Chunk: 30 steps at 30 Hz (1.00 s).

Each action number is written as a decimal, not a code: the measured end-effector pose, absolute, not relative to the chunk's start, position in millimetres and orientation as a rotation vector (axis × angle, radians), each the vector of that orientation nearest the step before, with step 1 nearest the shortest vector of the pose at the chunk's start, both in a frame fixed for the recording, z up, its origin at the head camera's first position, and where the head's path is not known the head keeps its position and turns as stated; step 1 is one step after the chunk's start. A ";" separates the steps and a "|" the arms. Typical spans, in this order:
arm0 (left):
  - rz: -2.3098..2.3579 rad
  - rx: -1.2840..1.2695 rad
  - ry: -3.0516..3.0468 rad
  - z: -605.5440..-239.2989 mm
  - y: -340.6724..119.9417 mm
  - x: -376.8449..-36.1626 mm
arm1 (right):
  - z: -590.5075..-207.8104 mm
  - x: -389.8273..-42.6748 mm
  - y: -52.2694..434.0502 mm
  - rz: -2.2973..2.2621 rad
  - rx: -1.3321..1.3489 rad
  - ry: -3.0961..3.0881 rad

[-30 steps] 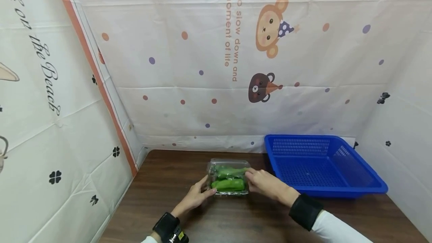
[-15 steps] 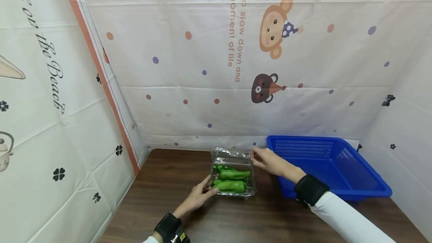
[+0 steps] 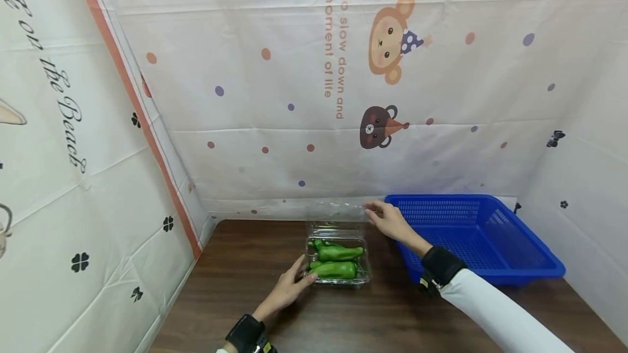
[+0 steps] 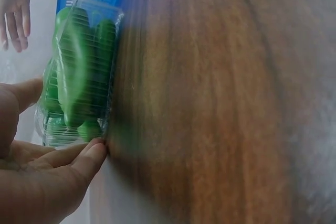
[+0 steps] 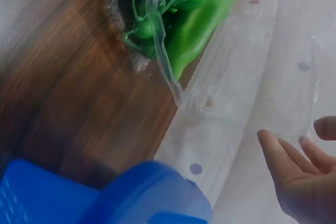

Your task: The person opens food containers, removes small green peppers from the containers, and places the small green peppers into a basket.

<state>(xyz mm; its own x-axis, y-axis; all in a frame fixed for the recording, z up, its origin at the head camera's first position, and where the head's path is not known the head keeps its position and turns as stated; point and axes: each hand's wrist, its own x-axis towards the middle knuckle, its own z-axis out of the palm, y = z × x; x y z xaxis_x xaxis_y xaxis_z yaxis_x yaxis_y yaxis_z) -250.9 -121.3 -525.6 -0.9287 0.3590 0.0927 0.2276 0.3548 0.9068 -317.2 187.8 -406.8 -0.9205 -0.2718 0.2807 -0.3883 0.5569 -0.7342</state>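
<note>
A clear plastic clamshell container (image 3: 343, 282) lies on the brown table with green peppers (image 3: 338, 254) inside. Its hinged lid (image 3: 336, 212) stands raised at the back, against the patterned backdrop. My left hand (image 3: 287, 287) grips the container's near left corner, thumb in front and fingers along the left side. In the left wrist view, the thumb and fingertips of that hand (image 4: 58, 166) sit at the container's end, beside the peppers (image 4: 76, 72). At the lid's right edge, my right hand (image 3: 390, 222) holds the corner; the right wrist view shows its thumb and fingers (image 5: 283, 166) there.
A blue perforated plastic basket (image 3: 436, 244) stands at the right, close behind my right forearm. White patterned cloth (image 3: 275, 173) closes off the table's back and both sides. The wooden table (image 3: 338, 320) extends in front of the container.
My right hand has moved up and back with the lid, swinging it from shut over the peppers to raised. The left hand has stayed at the container's corner.
</note>
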 end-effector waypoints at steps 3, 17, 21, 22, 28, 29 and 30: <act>1.636 0.526 2.496 -527.5 -121.2 -250.4 | -406.5 -319.1 185.5 1.317 0.509 -2.732; 1.639 0.545 2.496 -531.1 -120.4 -250.3 | -408.2 -301.8 187.7 1.325 0.490 -2.763; 1.586 0.578 2.449 -531.0 -124.7 -252.4 | -408.2 -298.0 191.6 1.315 0.500 -2.780; 1.569 0.586 2.434 -530.9 -126.1 -253.0 | -407.8 -297.4 192.5 1.309 0.498 -2.783; 1.528 0.553 2.386 -528.5 -129.4 -256.0 | -405.7 -294.5 201.0 1.288 0.513 -2.773; 1.542 0.520 2.372 -528.2 -129.1 -256.4 | -405.8 -294.0 203.0 1.286 0.520 -2.772; 1.562 0.485 2.352 -528.6 -128.7 -257.0 | -406.0 -293.3 205.1 1.278 0.530 -2.773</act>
